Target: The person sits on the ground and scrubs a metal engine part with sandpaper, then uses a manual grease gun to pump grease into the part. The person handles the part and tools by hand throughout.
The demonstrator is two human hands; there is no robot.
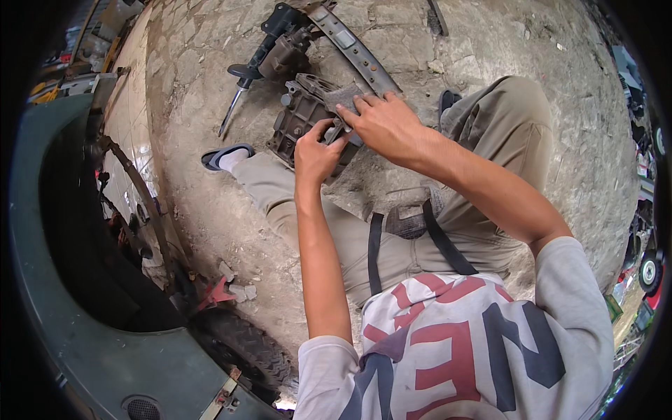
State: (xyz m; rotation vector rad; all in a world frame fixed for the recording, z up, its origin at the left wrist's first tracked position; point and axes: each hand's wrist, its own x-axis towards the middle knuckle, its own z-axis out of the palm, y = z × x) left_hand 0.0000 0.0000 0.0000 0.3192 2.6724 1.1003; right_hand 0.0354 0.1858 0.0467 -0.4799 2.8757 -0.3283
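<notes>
A brown, grimy metal housing [287,129] sits on the ground between my legs. My left hand [318,150] is curled at its near right edge, thumb and index finger gripping a part there. My right hand [388,126] holds a rough grey pad [339,94] against the top of the housing, fingers bent over it and partly hiding it.
A strut [239,84], a rusty part [283,52] and a long perforated rail [360,56] lie beyond. A dark green vehicle body [49,280] and tyre [241,346] are at my left. Clutter and a small wheel [649,273] line the right rim.
</notes>
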